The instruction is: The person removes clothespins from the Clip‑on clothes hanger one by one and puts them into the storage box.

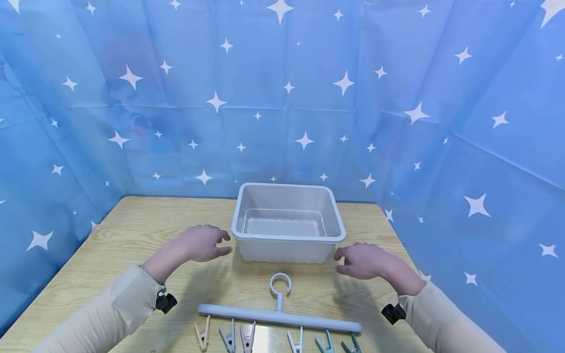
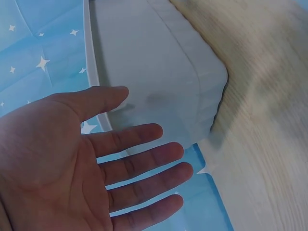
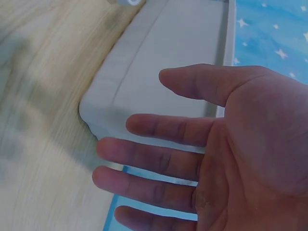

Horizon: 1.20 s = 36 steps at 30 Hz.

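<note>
The left hand (image 1: 202,243) and right hand (image 1: 365,261), fingers spread, holding nothing, flank the tub (image 1: 287,250) on the table (image 1: 150,220), beyond the hanger (image 1: 247,314). Positioning the tub seems in hand; gripping it would need both hands brought inward.

The basin (image 1: 284,249) is standing on the table (image 1: 145,218) before the curtain (image 1: 260,54); the left hand (image 1: 205,243) is hovering at its left, the right hand (image 1: 363,261) at its right; the hanger (image 1: 265,315) is lying in front, clips (image 1: 204,342) lining its near side.
</note>
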Motion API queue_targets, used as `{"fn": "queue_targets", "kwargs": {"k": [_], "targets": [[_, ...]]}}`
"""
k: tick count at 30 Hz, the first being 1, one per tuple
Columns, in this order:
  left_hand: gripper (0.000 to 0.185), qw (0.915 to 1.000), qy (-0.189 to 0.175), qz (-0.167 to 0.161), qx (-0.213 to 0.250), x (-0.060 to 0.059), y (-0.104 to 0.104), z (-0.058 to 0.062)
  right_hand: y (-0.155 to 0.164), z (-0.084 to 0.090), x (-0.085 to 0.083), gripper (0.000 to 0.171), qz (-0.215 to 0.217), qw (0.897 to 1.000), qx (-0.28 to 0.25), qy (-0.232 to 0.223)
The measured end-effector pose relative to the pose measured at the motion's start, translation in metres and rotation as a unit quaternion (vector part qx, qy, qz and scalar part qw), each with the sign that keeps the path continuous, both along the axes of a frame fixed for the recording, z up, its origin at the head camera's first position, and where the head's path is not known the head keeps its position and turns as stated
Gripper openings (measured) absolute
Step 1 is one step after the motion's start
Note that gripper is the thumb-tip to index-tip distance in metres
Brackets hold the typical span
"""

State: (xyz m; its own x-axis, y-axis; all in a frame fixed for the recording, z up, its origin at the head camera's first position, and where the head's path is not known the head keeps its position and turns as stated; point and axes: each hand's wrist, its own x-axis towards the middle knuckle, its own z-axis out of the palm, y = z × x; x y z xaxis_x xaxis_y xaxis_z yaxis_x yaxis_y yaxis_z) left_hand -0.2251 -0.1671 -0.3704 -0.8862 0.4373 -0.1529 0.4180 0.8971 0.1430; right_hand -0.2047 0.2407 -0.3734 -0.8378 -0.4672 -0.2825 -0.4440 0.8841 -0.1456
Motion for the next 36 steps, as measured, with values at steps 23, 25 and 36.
{"fn": "queue_targets", "kwargs": {"k": [23,25,36], "targets": [[0.036,0.9987,-0.037,-0.025,0.024,0.016,0.012,-0.021,-0.015,-0.015,0.004,0.036,0.060,0.997,-0.032,-0.045],[0.035,0.9984,-0.041,-0.031,0.026,0.018,0.013,-0.023,-0.017,-0.017,0.004,0.036,0.062,0.996,-0.032,-0.048],[0.033,0.9967,-0.064,-0.047,0.015,0.028,0.021,-0.033,-0.025,-0.026,0.009,0.036,0.090,0.992,-0.040,-0.075]]}}
